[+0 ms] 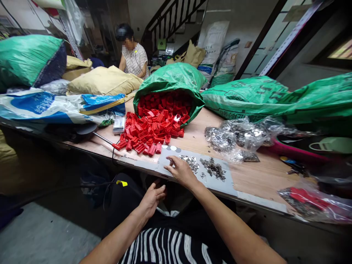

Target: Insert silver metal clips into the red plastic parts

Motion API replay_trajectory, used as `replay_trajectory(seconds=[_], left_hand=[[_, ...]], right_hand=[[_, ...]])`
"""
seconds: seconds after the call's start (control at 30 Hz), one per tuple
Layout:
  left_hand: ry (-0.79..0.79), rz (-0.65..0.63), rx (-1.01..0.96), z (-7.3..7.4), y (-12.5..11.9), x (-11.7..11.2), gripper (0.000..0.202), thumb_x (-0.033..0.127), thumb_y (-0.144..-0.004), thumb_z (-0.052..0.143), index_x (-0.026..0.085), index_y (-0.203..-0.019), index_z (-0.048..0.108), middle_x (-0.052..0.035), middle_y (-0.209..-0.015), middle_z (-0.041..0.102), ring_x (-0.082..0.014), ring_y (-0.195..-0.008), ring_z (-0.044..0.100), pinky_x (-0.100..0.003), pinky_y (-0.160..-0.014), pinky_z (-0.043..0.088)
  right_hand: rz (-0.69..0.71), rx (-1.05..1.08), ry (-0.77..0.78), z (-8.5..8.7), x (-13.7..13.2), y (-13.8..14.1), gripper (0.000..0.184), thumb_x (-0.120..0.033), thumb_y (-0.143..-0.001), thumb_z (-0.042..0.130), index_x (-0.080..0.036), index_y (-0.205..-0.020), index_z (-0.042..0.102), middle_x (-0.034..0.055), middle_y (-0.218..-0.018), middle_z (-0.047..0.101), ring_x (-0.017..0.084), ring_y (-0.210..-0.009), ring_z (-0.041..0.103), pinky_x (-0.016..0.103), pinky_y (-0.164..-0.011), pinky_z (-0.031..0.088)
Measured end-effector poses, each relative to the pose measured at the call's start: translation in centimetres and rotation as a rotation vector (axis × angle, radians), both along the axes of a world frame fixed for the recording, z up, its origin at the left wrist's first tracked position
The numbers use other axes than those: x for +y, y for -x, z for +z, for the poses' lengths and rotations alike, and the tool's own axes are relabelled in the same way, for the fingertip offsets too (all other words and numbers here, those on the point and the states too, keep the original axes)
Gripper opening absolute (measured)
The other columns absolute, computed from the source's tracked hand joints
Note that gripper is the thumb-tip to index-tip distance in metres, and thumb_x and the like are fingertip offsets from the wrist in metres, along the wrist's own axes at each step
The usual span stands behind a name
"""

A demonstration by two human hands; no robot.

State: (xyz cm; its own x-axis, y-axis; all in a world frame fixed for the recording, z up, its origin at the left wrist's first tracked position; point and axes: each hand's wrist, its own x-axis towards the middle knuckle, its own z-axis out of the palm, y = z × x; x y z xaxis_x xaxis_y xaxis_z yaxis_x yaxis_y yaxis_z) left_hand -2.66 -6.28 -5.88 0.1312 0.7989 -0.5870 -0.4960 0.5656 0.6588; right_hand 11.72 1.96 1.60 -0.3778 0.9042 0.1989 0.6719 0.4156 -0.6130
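My right hand is over the left part of a grey sheet at the table's front edge. Its thumb and index finger are apart, with nothing visible between them. Just beside it lies a pile of small shiny metal pieces, and farther right a pile of darker small metal parts. Below the table edge, over my lap, my left hand has loosely bent fingers slightly apart, and no object shows in it. Red plastic housings spill from a green woven sack beyond my hands.
Clear bags of metal parts lie at right, near a pink container. Another bag sits at the right front edge. A red-handled tool lies left of the housings. More sacks line the back; a person sits behind.
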Motion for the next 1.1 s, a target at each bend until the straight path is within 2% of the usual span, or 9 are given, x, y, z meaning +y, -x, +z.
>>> replay_trajectory(seconds=[0.13, 0.2, 0.37, 0.47, 0.63, 0.7, 0.8, 0.9, 1.1], left_hand=[[0.021, 0.000, 0.006, -0.6, 0.4, -0.2, 0.064, 0.029, -0.071, 0.077, 0.025, -0.128, 0.048, -0.0091, -0.119, 0.061, -0.0161, -0.088, 0.067, -0.031, -0.085, 0.044], [0.031, 0.002, 0.010, -0.9, 0.6, -0.2, 0.065, 0.030, -0.072, 0.076, 0.024, -0.130, 0.047, -0.0110, -0.123, 0.058, -0.0166, -0.087, 0.066, -0.032, -0.086, 0.044], [0.043, 0.000, 0.010, -1.0, 1.0, -0.1, 0.058, 0.027, -0.077, 0.070, 0.021, -0.129, 0.046, -0.0133, -0.128, 0.054, -0.0176, -0.087, 0.067, -0.032, -0.083, 0.046], [0.024, -0.010, -0.002, -0.5, 1.0, -0.2, 0.049, 0.026, -0.078, 0.069, 0.018, -0.123, 0.052, -0.0129, -0.120, 0.059, -0.0169, -0.084, 0.068, -0.030, -0.079, 0.048], [-0.022, -0.007, -0.140, 0.9, 1.1, -0.3, 0.034, 0.028, -0.081, 0.067, 0.013, -0.111, 0.061, -0.0126, -0.106, 0.067, -0.0173, -0.080, 0.069, -0.028, -0.075, 0.051], [-0.030, -0.020, -0.247, 1.5, 1.1, -0.3, 0.033, 0.034, -0.084, 0.063, 0.013, -0.109, 0.063, -0.0129, -0.103, 0.069, -0.0188, -0.081, 0.069, -0.030, -0.074, 0.052], [-0.027, -0.041, -0.410, 2.2, 1.0, -0.2, 0.036, 0.044, -0.088, 0.056, 0.013, -0.104, 0.065, -0.0104, -0.092, 0.073, -0.0206, -0.079, 0.070, -0.031, -0.071, 0.054], [-0.042, -0.048, -0.512, 2.6, 0.7, -0.4, 0.035, 0.043, -0.091, 0.051, 0.013, -0.101, 0.065, -0.0100, -0.090, 0.074, -0.0192, -0.079, 0.070, -0.032, -0.074, 0.055], [0.001, -0.128, -0.540, 2.3, 0.0, -1.1, 0.029, 0.033, -0.091, 0.053, 0.009, -0.103, 0.065, -0.0124, -0.095, 0.072, -0.0147, -0.074, 0.068, -0.030, -0.075, 0.055]], right_hand=[[-0.007, -0.113, -0.035, -0.2, 3.8, 2.4, 0.059, -0.027, -0.080, 0.067, -0.018, -0.134, 0.044, 0.0115, -0.129, 0.053, 0.022, -0.116, 0.052, 0.034, -0.096, 0.042], [-0.020, -0.163, -0.007, -0.2, 5.2, 3.4, 0.065, -0.025, -0.079, 0.068, -0.019, -0.138, 0.039, 0.0117, -0.136, 0.048, 0.022, -0.121, 0.049, 0.035, -0.098, 0.041], [-0.019, -0.194, 0.006, -0.3, 7.1, 5.1, 0.056, -0.022, -0.080, 0.065, -0.023, -0.133, 0.046, 0.0089, -0.132, 0.050, 0.023, -0.117, 0.052, 0.035, -0.094, 0.043], [-0.029, -0.195, -0.002, -0.2, 7.1, 5.1, 0.046, -0.025, -0.080, 0.065, -0.026, -0.125, 0.052, 0.0064, -0.125, 0.053, 0.022, -0.111, 0.055, 0.035, -0.090, 0.044], [-0.093, -0.111, -0.059, 0.5, 4.1, 3.6, 0.041, -0.032, -0.082, 0.064, -0.025, -0.121, 0.051, 0.0067, -0.116, 0.053, 0.021, -0.100, 0.057, 0.034, -0.086, 0.046], [-0.045, -0.002, -0.068, 0.7, 1.9, 2.7, 0.040, -0.031, -0.081, 0.065, -0.023, -0.117, 0.052, 0.0060, -0.110, 0.055, 0.020, -0.100, 0.056, 0.033, -0.087, 0.045], [0.073, 0.127, 0.004, 0.9, -2.0, 1.4, 0.036, -0.026, -0.078, 0.067, -0.024, -0.111, 0.054, 0.0035, -0.104, 0.057, 0.018, -0.095, 0.056, 0.030, -0.082, 0.046], [0.146, 0.165, 0.114, 0.9, -5.1, 0.1, 0.036, -0.023, -0.076, 0.069, -0.023, -0.108, 0.054, 0.0022, -0.101, 0.060, 0.016, -0.089, 0.057, 0.028, -0.079, 0.046], [0.172, 0.184, 0.215, 1.4, -7.4, -2.4, 0.041, -0.017, -0.074, 0.070, -0.023, -0.112, 0.057, 0.0015, -0.100, 0.064, 0.016, -0.088, 0.060, 0.028, -0.079, 0.047]])
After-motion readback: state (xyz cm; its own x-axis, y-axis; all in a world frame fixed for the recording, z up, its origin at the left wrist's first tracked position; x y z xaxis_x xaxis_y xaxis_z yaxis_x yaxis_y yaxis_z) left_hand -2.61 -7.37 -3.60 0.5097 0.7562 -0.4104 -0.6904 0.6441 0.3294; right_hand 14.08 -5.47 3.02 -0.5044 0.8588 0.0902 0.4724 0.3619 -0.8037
